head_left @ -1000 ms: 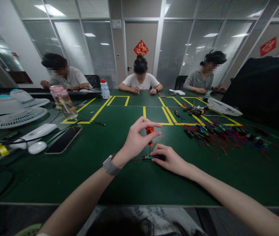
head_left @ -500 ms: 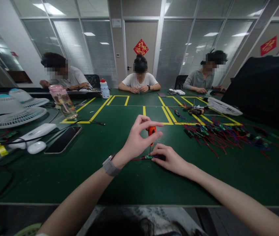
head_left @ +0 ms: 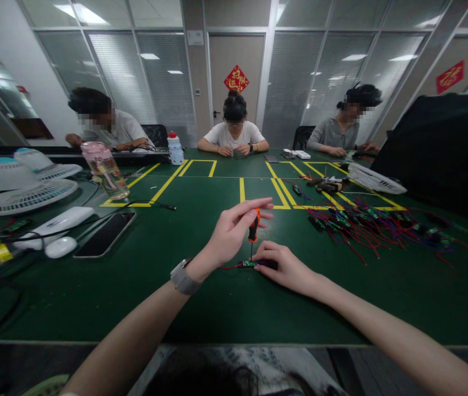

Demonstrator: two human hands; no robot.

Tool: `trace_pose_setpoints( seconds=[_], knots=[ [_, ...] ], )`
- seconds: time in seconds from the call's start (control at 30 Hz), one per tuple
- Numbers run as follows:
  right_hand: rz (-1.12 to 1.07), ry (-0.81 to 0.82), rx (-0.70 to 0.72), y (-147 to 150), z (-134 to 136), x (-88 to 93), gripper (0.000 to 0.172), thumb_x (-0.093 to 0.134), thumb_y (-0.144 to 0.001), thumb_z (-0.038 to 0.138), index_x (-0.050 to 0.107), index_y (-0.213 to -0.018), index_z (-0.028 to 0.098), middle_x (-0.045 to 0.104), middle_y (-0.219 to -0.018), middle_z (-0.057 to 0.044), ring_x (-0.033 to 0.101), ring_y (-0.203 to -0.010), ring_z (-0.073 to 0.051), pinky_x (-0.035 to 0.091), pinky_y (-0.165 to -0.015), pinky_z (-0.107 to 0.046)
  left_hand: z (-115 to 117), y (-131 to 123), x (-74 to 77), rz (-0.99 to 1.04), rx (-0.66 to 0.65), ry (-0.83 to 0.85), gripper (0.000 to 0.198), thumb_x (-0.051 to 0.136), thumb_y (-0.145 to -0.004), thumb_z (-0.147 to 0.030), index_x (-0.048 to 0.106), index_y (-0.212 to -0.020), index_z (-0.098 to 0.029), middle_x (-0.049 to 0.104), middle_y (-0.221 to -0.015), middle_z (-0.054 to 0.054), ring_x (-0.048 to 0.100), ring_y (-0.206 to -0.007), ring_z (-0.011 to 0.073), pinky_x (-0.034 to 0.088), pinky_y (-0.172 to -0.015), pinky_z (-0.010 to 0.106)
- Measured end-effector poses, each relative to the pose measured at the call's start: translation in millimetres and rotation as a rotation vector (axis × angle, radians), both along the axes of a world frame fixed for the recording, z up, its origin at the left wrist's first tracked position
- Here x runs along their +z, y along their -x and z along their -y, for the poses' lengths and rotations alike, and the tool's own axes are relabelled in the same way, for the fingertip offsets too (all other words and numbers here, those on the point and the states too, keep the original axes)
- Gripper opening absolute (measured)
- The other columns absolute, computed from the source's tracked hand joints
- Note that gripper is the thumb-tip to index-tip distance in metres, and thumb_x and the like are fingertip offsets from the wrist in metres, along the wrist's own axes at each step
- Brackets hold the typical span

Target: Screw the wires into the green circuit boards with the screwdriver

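Left hand: the left hand [head_left: 232,231] was closed on the screwdriver [head_left: 252,227], thumb and fingertips pinching the handle near its top.
Screwdriver: orange-and-black handle, upright, with the thin shaft pointing toward 6 o'clock and its tip set on the circuit board [head_left: 249,264].
Circuit board: small and green, it lay flat on the table [head_left: 201,308], at 6 o'clock just below the left hand; a red wire ran off it toward 9 o'clock.
Right hand: the right hand [head_left: 287,268] was palm down at 3 o'clock of the board, fingers drawn narrow and pressing the board's dark end onto the table.
Watch: a grey watch [head_left: 181,278] sat on the left wrist.
Table surface: green, marked with yellow tape lines.
Wired boards: a loose pile of wired boards [head_left: 366,223] with red leads lay at 2 o'clock from the hands, well apart.
Phone: a dark phone [head_left: 105,234] lay face up at 9 o'clock, a white mouse [head_left: 61,247] just beside it.
Bottle: a pink bottle [head_left: 105,170] stood at 10 o'clock, farther off.
People: three people sat at the far edge, at 12 o'clock.
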State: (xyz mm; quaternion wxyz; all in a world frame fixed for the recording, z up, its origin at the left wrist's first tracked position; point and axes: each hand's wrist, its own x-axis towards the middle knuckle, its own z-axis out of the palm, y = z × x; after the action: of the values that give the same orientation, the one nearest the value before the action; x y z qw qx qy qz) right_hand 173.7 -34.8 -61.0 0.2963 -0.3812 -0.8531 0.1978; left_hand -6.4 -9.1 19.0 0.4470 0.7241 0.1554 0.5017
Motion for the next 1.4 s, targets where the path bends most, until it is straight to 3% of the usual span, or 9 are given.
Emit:
trace_pose_setpoints(
  seconds=[0.1,0.27,0.43,0.53,0.73,0.87,1.1,1.27,1.4],
  knots=[
    [0.002,0.003,0.001,0.0,0.9,1.3,0.016,0.063,-0.084,0.016,0.07,-0.098,0.017,0.062,-0.091,-0.006,0.06,-0.086,-0.018,0.049,-0.078,-0.03,-0.8,0.5,0.6,0.033,-0.072,0.121,0.03,0.052,-0.091,-0.026,0.065,-0.117,-0.019,0.067,-0.105,0.009,0.065,-0.088,0.016,0.053,-0.076,0.028],
    [0.011,0.01,-0.003,-0.4,1.1,1.3,0.015,0.062,-0.085,0.016,0.07,-0.098,0.017,0.062,-0.091,-0.006,0.06,-0.085,-0.018,0.049,-0.077,-0.03,-1.9,2.2,1.7,-0.009,-0.008,0.119,0.026,0.061,-0.085,-0.025,0.069,-0.108,-0.017,0.066,-0.091,0.005,0.061,-0.079,0.0125,0.05,-0.072,0.023],
    [0.004,0.014,0.003,-0.8,0.4,0.7,0.015,0.062,-0.085,0.017,0.07,-0.098,0.018,0.062,-0.092,-0.006,0.06,-0.086,-0.018,0.05,-0.078,-0.03,-3.5,2.5,1.6,-0.018,-0.016,0.093,0.029,0.049,-0.092,-0.026,0.068,-0.113,-0.019,0.065,-0.102,0.008,0.06,-0.094,0.0165,0.049,-0.08,0.026],
    [0.005,0.013,0.002,-0.8,0.6,1.4,0.015,0.061,-0.085,0.017,0.07,-0.098,0.018,0.062,-0.092,-0.006,0.06,-0.086,-0.018,0.05,-0.078,-0.03,-2.5,0.9,1.1,0.042,-0.066,0.165,0.03,0.053,-0.09,-0.026,0.065,-0.116,-0.017,0.067,-0.102,0.009,0.063,-0.09,0.0169,0.052,-0.079,0.029],
    [0.009,0.005,0.001,-0.8,0.6,1.2,0.014,0.062,-0.085,0.017,0.07,-0.097,0.017,0.062,-0.091,-0.005,0.059,-0.086,-0.017,0.049,-0.077,-0.029,-2.3,-2.2,-0.9,0.009,0.11,0.001,0.015,0.072,-0.076,-0.024,0.072,-0.09,-0.018,0.062,-0.087,0.004,0.058,-0.079,0.0123,0.048,-0.069,0.022],
    [0.025,0.004,-0.005,-0.7,0.4,1.0,0.015,0.062,-0.085,0.017,0.07,-0.098,0.017,0.061,-0.092,-0.006,0.059,-0.086,-0.018,0.049,-0.076,-0.029,-2.0,-2.6,0.1,0.001,0.145,-0.01,0.013,0.066,-0.081,-0.024,0.071,-0.091,-0.018,0.056,-0.092,0.004,0.055,-0.078,0.0113,0.046,-0.066,0.022],
    [0.015,0.003,-0.004,-0.9,0.9,1.6,0.015,0.062,-0.085,0.017,0.07,-0.097,0.017,0.062,-0.091,-0.006,0.06,-0.086,-0.017,0.049,-0.077,-0.029,-3.6,0.8,-0.9,0.07,-0.051,0.204,0.022,0.051,-0.088,-0.026,0.065,-0.101,-0.015,0.06,-0.086,0.005,0.059,-0.077,0.0143,0.048,-0.068,0.026],
    [0.011,0.005,-0.001,-1.2,0.5,-0.1,0.016,0.062,-0.085,0.017,0.07,-0.098,0.017,0.062,-0.092,-0.006,0.06,-0.085,-0.017,0.049,-0.077,-0.029,-5.5,-2.1,-1.1,0.204,-0.283,0.37,0.029,0.047,-0.091,-0.033,0.053,-0.07,-0.014,0.047,-0.063,-0.001,0.045,-0.057,0.0092,0.039,-0.056,0.022],
    [0.018,0.004,-0.004,-1.0,0.6,0.2,0.015,0.062,-0.085,0.017,0.07,-0.098,0.017,0.062,-0.092,-0.006,0.06,-0.086,-0.018,0.049,-0.077,-0.029,-4.6,-4.5,2.2,0.256,-0.385,0.445,0.041,0.047,-0.093,-0.04,0.042,-0.06,-0.016,0.037,-0.056,-0.004,0.036,-0.05,0.0074,0.032,-0.051,0.021]
  ],
)
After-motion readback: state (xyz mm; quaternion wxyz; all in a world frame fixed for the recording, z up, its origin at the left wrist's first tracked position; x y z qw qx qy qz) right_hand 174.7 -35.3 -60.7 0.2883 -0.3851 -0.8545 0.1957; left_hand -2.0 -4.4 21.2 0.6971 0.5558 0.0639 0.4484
